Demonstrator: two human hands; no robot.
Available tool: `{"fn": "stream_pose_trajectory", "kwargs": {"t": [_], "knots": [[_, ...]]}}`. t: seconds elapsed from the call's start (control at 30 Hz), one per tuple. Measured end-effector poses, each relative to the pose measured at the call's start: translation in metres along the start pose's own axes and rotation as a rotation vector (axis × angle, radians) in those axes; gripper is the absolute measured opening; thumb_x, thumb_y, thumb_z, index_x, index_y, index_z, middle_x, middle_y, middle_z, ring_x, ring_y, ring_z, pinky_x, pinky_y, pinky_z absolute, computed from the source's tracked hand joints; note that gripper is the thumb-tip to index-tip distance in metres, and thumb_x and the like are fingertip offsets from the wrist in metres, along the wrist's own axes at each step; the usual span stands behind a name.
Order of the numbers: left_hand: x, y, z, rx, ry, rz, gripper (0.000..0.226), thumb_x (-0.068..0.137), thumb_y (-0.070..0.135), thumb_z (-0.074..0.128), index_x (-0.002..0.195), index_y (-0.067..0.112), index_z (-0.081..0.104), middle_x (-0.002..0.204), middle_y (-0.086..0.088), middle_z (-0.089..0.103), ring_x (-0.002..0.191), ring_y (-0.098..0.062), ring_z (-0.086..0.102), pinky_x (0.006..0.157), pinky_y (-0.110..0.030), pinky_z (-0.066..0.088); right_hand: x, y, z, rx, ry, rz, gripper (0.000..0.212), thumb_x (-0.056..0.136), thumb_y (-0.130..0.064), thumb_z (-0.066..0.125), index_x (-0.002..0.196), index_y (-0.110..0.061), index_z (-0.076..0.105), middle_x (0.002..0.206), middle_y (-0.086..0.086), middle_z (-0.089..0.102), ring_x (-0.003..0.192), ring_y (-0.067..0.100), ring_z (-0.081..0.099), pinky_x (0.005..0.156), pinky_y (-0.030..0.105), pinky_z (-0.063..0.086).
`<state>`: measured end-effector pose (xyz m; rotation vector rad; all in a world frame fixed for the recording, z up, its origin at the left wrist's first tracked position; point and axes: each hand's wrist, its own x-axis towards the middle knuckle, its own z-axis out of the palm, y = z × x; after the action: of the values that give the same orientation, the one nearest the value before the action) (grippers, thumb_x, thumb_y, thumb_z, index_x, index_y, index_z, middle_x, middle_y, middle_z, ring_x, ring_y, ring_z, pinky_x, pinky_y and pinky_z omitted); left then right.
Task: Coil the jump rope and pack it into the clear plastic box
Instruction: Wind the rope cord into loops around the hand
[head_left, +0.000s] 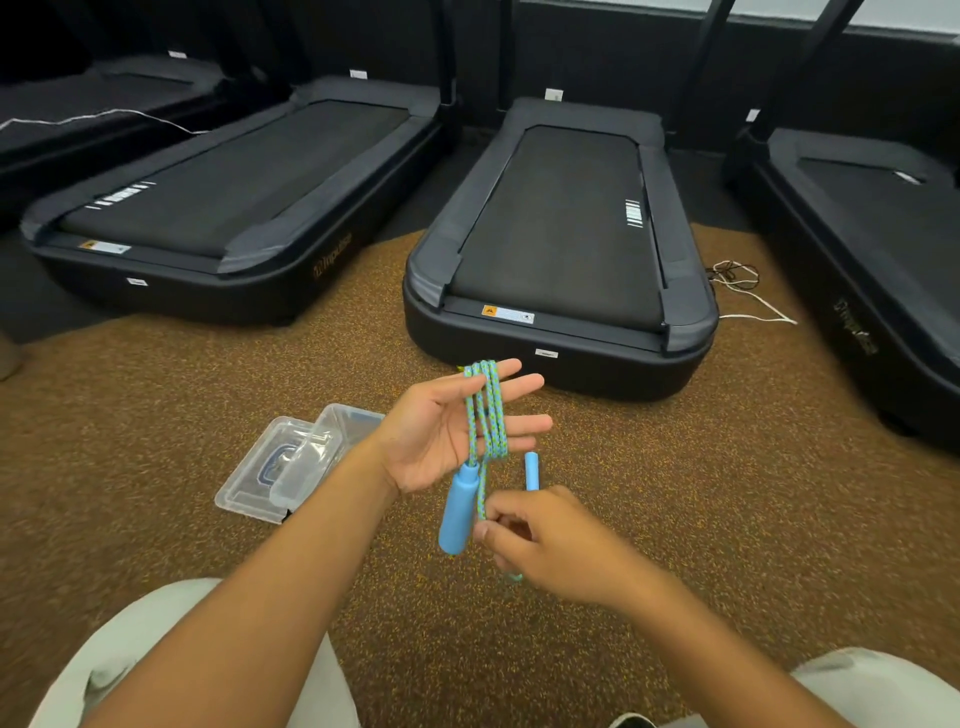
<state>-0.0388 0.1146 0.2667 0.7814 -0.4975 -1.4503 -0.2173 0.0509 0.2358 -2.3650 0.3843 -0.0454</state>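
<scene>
The blue-and-green braided jump rope (491, 410) is wound in several loops around the spread fingers of my left hand (441, 436), which is held palm up. One blue handle (458, 512) hangs below that palm. My right hand (550, 540) pinches the rope strand just under the loops, and the second blue handle (531, 472) sticks up behind its fingers. The clear plastic box (348, 422) lies open on the floor to the left of my left wrist, with its clear lid (270, 470) resting beside and partly against it.
I sit on speckled brown rubber flooring (156, 415), my knees in light trousers at the bottom corners. Black treadmills (561, 249) stand in a row ahead, the nearest one just beyond my left fingertips. Loose white cords (748, 296) lie by its right side.
</scene>
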Motion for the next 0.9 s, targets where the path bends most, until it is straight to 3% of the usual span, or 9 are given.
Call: {"fn": "stream_pose_trajectory", "kwargs": {"t": [0.07,0.2,0.3,0.43,0.57,0.67,0.7,0.8,0.9], "knots": [[0.0,0.001,-0.001,0.003,0.008,0.006,0.049,0.103,0.019,0.035,0.15,0.008,0.041,0.147,-0.015,0.057,0.124,-0.051,0.058,0.103,-0.058,0.049,-0.001,-0.004,-0.003,0.002,0.042,-0.033,0.033,0.1,-0.033,0.058,0.075,-0.011,0.055,0.063,0.008,0.065,0.059,0.023,0.055,0.061,0.038,0.046],[0.001,0.0,-0.002,0.009,0.025,0.011,0.048,0.105,0.022,0.034,0.15,0.007,0.04,0.146,-0.014,0.058,0.124,-0.05,0.059,0.103,-0.057,0.049,-0.003,-0.013,-0.011,-0.021,0.094,-0.105,0.036,0.1,-0.034,0.059,0.072,-0.013,0.054,0.056,0.0,0.051,0.053,0.013,0.043,0.055,0.028,0.032],[0.002,-0.001,-0.002,0.009,0.044,0.0,0.052,0.104,0.03,0.035,0.149,0.006,0.041,0.145,-0.014,0.059,0.123,-0.051,0.059,0.102,-0.057,0.051,-0.005,-0.017,-0.019,0.038,0.124,-0.138,0.033,0.097,-0.037,0.064,0.074,-0.014,0.059,0.059,0.006,0.056,0.055,0.022,0.047,0.056,0.04,0.038],[0.001,-0.002,-0.003,0.005,0.067,-0.027,0.059,0.099,0.037,0.039,0.148,0.004,0.042,0.145,-0.016,0.058,0.126,-0.053,0.056,0.108,-0.06,0.044,-0.007,-0.024,-0.033,0.085,0.171,-0.186,0.019,0.093,-0.028,0.072,0.077,-0.017,0.067,0.054,-0.001,0.053,0.049,0.014,0.043,0.053,0.032,0.037],[0.002,-0.008,-0.003,0.042,0.111,-0.047,0.057,0.104,0.037,0.033,0.146,0.0,0.044,0.142,-0.019,0.06,0.134,-0.044,0.052,0.112,-0.055,0.041,-0.005,-0.028,-0.05,0.075,0.246,-0.201,0.009,0.092,-0.027,0.074,0.084,-0.023,0.073,0.063,0.001,0.065,0.053,0.016,0.054,0.056,0.034,0.046],[0.001,-0.015,0.002,0.074,0.084,-0.081,0.059,0.104,0.037,0.036,0.146,-0.002,0.044,0.124,-0.021,0.067,0.105,-0.032,0.07,0.088,-0.045,0.059,0.0,-0.025,-0.061,0.048,0.302,-0.188,0.006,0.09,-0.027,0.076,0.086,-0.024,0.075,0.068,-0.003,0.069,0.055,0.011,0.058,0.056,0.031,0.048],[0.001,-0.019,0.004,0.075,0.07,-0.094,0.06,0.103,0.037,0.037,0.146,-0.004,0.045,0.123,-0.022,0.065,0.099,-0.03,0.07,0.088,-0.047,0.059,0.001,-0.024,-0.064,0.073,0.307,-0.177,0.005,0.09,-0.025,0.077,0.086,-0.022,0.076,0.07,-0.003,0.07,0.057,0.008,0.06,0.055,0.028,0.05],[0.002,-0.029,0.008,0.124,-0.003,-0.169,0.061,0.104,0.039,0.035,0.143,-0.006,0.048,0.14,-0.034,0.052,0.121,-0.046,0.057,0.113,-0.064,0.036,0.003,-0.017,-0.074,0.086,0.318,-0.148,0.002,0.089,-0.02,0.078,0.088,-0.021,0.077,0.078,-0.006,0.071,0.066,0.002,0.06,0.062,0.014,0.047],[0.006,-0.036,0.01,0.188,-0.079,-0.226,0.06,0.106,0.04,0.03,0.146,0.0,0.047,0.147,-0.033,0.048,0.13,-0.054,0.05,0.116,-0.063,0.032,0.005,-0.007,-0.08,0.05,0.332,-0.124,0.004,0.089,-0.021,0.079,0.089,-0.024,0.078,0.081,-0.008,0.072,0.071,0.004,0.061,0.067,0.017,0.046]]}}
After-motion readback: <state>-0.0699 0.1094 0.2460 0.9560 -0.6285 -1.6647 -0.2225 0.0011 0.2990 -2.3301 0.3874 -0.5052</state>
